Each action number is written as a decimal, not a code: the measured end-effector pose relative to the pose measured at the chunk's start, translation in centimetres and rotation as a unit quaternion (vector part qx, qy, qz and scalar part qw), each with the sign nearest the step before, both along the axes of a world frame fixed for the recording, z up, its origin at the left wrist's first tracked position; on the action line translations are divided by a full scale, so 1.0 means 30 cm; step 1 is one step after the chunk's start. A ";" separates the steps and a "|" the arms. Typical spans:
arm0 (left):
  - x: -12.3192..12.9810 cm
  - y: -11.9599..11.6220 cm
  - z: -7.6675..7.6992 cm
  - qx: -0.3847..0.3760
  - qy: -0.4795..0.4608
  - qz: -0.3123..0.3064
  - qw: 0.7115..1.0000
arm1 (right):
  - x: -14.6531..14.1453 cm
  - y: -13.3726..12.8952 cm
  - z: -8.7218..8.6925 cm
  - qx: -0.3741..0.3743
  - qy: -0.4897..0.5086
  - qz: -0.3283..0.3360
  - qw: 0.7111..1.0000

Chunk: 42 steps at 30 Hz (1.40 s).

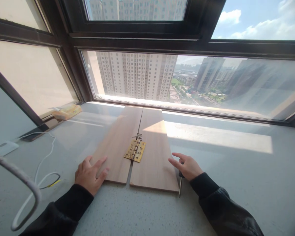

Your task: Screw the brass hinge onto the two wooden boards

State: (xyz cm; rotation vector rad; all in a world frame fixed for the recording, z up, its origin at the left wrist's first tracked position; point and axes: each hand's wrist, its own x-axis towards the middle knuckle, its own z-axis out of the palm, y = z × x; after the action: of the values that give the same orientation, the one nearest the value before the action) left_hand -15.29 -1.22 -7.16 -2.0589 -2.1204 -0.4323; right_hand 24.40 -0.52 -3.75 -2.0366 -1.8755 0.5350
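Two light wooden boards lie side by side on the sill, the left board [114, 144] and the right board [154, 157], with a narrow gap between them. A brass hinge [135, 150] rests across the gap, and several screws [138, 136] are piled just beyond it. My left hand [90, 173], fingers spread, touches the left board's near left edge. At the right board's edge is my right hand [186, 165], its fingers apart. A screwdriver [180, 186] lies beneath that hand beside the board, its handle partly hidden.
White cables [45, 157] and a white plug or adapter [5, 148] are at the left. A yellowish packet [67, 112] sits in the far left corner beside a dark flat object [34, 132]. Window frames [142, 44] border the far side of the sill [226, 170].
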 end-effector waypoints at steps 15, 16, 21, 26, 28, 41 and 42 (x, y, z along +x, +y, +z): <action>0.150 -0.147 0.027 0.029 -0.060 -0.090 0.994 | 0.116 -0.179 0.017 -0.041 -0.003 -0.005 0.999; 0.161 -0.166 0.029 0.032 -0.069 -0.098 0.992 | 0.130 -0.196 0.018 -0.043 -0.003 -0.009 0.999; 0.226 -0.253 0.029 0.042 -0.098 -0.121 0.987 | 0.196 -0.301 0.027 -0.051 -0.016 -0.034 0.998; 0.225 -0.302 0.023 0.041 -0.104 -0.137 0.984 | 0.256 -0.348 0.078 -0.075 -0.039 -0.044 0.995; 0.202 -0.293 0.040 0.028 -0.106 -0.144 0.983 | 0.270 -0.327 0.123 -0.075 -0.050 -0.038 0.995; 0.523 0.189 0.319 -0.177 -0.146 -0.264 0.937 | -0.048 0.193 0.198 -0.046 0.025 0.149 0.987; 0.552 0.221 0.307 -0.178 -0.147 -0.265 0.936 | -0.053 0.218 0.180 -0.048 0.035 0.153 0.986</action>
State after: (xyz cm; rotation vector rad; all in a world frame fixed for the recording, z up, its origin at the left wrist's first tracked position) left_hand 1.25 5.40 2.06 -2.9618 -1.8609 -0.4692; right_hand 22.81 6.01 1.64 -1.7677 -2.1706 0.7772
